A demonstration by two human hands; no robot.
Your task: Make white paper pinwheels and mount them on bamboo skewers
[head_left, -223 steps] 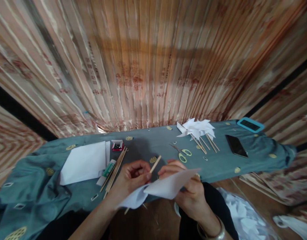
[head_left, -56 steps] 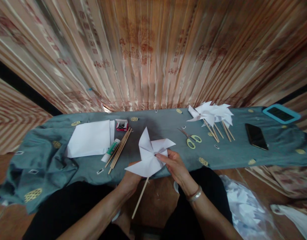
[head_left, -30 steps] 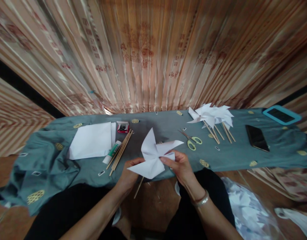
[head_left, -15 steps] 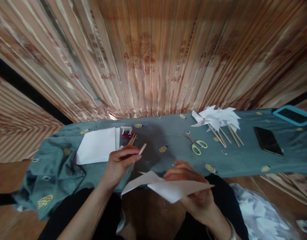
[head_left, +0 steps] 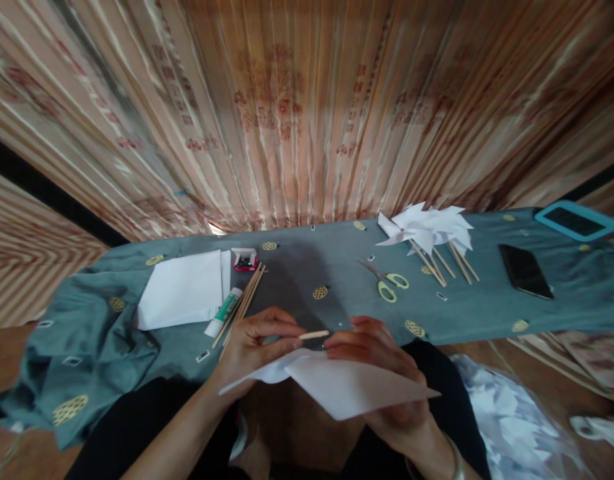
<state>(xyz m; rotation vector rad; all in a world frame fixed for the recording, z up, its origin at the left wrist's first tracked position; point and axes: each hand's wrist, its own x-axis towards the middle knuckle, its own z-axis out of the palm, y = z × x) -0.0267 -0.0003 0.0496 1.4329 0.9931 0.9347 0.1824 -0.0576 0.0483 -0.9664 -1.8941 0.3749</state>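
Observation:
My left hand [head_left: 261, 339] pinches a thin wooden stick [head_left: 315, 334], whose bare end points right toward my other hand. My right hand [head_left: 374, 347] is closed on a white folded paper pinwheel [head_left: 344, 383], held over my lap at the table's near edge. A tiny shiny point, perhaps a pin tip, shows at the right fingertips just below the stick's end. Stick and pinwheel look close together; whether they touch I cannot tell. The rest of the stick is hidden in my left hand.
White paper sheets [head_left: 181, 290], a glue stick [head_left: 224, 313], wooden sticks [head_left: 247, 293] and a small red box [head_left: 245, 259] lie left. Scissors [head_left: 387, 280], finished pinwheels [head_left: 427, 228], a phone [head_left: 525, 271] and a blue-framed tablet [head_left: 577, 220] lie right. A plastic bag [head_left: 511, 420] of white paper stands on the floor.
My left hand has moved right and down with the stick, bringing its end beside my right fingertips. The glue stick has come into sight. The view has shifted slightly.

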